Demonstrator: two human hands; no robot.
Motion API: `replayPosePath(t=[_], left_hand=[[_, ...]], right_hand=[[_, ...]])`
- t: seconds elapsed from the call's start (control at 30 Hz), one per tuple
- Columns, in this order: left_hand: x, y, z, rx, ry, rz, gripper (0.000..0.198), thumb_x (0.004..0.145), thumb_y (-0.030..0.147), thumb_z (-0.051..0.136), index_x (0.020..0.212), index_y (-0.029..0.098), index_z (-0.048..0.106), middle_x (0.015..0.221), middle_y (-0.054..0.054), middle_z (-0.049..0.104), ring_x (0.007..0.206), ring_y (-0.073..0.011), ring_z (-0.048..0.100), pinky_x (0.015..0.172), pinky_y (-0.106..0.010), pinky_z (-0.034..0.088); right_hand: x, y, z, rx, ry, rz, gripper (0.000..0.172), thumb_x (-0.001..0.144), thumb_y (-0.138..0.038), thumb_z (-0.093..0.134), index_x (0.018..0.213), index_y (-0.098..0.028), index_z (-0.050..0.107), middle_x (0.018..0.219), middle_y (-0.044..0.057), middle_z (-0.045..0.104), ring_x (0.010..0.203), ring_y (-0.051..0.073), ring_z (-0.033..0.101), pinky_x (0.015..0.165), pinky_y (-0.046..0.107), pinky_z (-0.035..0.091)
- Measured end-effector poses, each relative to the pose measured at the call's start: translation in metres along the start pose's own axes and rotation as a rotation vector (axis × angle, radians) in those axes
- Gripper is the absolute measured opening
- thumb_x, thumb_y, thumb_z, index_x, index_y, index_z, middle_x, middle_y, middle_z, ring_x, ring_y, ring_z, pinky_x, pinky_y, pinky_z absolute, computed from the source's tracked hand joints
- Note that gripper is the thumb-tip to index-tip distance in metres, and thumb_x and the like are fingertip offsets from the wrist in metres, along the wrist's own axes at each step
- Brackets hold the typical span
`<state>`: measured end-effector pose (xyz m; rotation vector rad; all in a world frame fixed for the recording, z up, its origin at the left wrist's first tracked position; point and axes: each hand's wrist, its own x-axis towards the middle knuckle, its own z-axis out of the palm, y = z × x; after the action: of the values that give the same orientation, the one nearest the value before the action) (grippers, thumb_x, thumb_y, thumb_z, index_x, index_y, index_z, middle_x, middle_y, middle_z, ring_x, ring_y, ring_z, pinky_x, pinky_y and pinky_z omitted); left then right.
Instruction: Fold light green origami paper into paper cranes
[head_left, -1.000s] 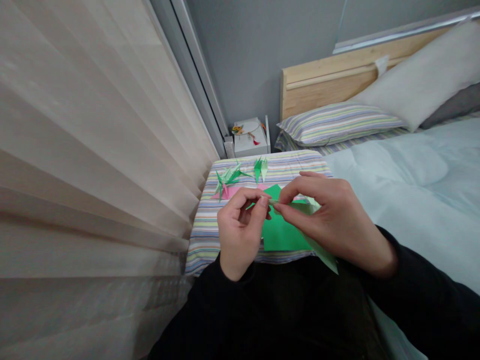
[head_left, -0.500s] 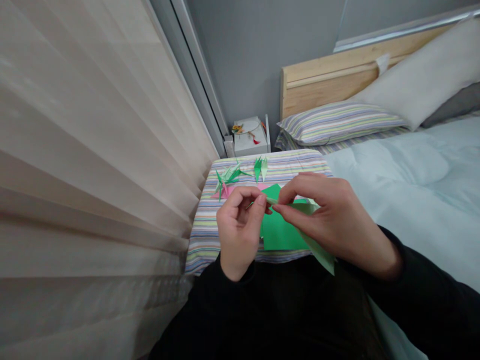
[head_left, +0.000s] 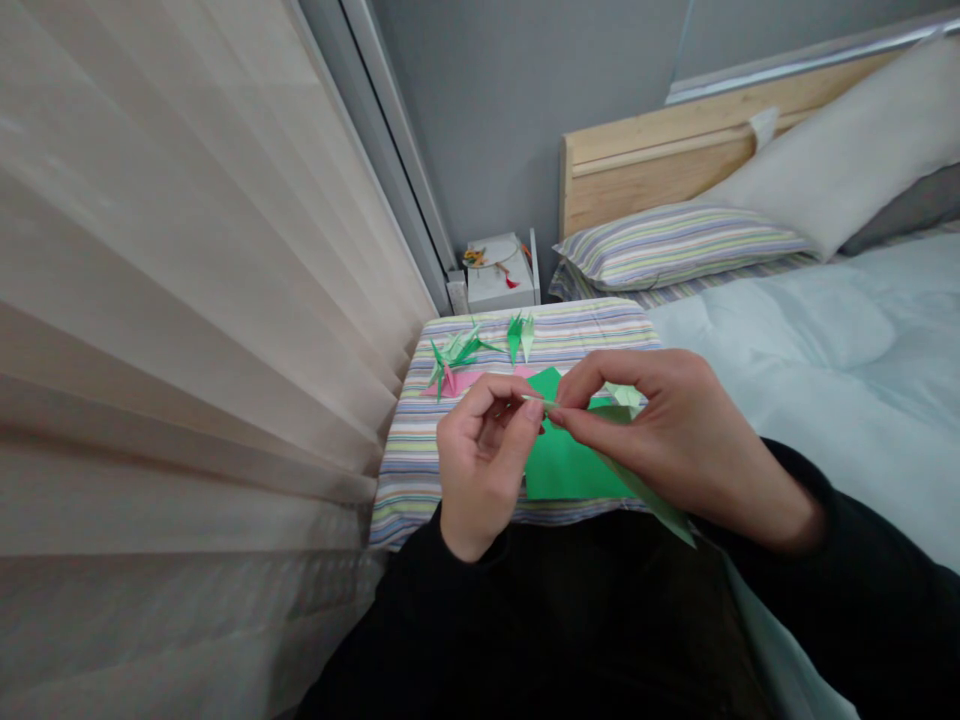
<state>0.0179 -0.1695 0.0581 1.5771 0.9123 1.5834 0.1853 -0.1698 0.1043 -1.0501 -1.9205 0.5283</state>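
Observation:
My left hand (head_left: pixel 484 470) and my right hand (head_left: pixel 667 440) meet over my lap, both pinched on a long narrow folded piece of light green paper (head_left: pixel 652 500). Its thin tip sits between the thumbs and forefingers; its tail points down to the right under my right hand. Beneath the hands lies a flat dark green paper sheet (head_left: pixel 566 465) on a striped cushion (head_left: pixel 420 450). A pink sheet (head_left: pixel 469 382) lies just beyond it.
Several folded green paper pieces (head_left: pixel 457 352) and a pair of folded shapes (head_left: pixel 521 337) rest at the cushion's far end. A curtain (head_left: pixel 187 330) hangs on the left. A white box (head_left: pixel 499 275) stands by the wooden headboard (head_left: pixel 652 160). Pillows and a pale blue quilt (head_left: pixel 832 370) fill the right.
My right hand has shifted slightly right and lowered its fingers; the paper's tail now points further down to the right. The left hand has barely moved.

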Motion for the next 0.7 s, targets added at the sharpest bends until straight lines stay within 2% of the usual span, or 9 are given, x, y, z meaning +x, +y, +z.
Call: replayPosePath(t=[0.1, 0.47, 0.7], left_hand=[[-0.0008, 0.0022, 0.0006, 0.013, -0.029, -0.025, 0.015, 0.091, 0.031, 0.071, 0.085, 0.018, 0.067, 0.078, -0.002, 0.063, 0.067, -0.0122, 0.059, 0.062, -0.024, 0.05], [-0.0004, 0.0044, 0.0018, 0.032, -0.016, 0.004, 0.014, 0.093, 0.029, 0.068, 0.086, 0.017, 0.068, 0.076, -0.002, 0.064, 0.067, -0.0124, 0.06, 0.063, -0.025, 0.052], [0.0035, 0.0067, 0.0055, 0.025, 0.067, -0.021, 0.02, 0.092, 0.033, 0.07, 0.08, 0.017, 0.067, 0.068, 0.0, 0.065, 0.064, -0.0123, 0.063, 0.062, -0.024, 0.054]], right_hand=[[-0.0002, -0.0003, -0.0003, -0.004, -0.003, -0.003, 0.021, 0.086, -0.013, 0.07, 0.07, -0.024, 0.063, 0.072, -0.003, 0.076, 0.069, 0.017, 0.071, 0.066, 0.029, 0.054], [0.0007, -0.0004, -0.0003, -0.042, 0.011, -0.029, 0.02, 0.087, -0.015, 0.069, 0.07, -0.023, 0.063, 0.071, -0.002, 0.075, 0.067, 0.017, 0.07, 0.065, 0.028, 0.053], [0.0018, -0.0007, 0.0002, -0.135, 0.029, -0.108, 0.021, 0.086, -0.012, 0.068, 0.07, -0.024, 0.062, 0.071, -0.002, 0.075, 0.067, 0.018, 0.07, 0.068, 0.031, 0.052]])
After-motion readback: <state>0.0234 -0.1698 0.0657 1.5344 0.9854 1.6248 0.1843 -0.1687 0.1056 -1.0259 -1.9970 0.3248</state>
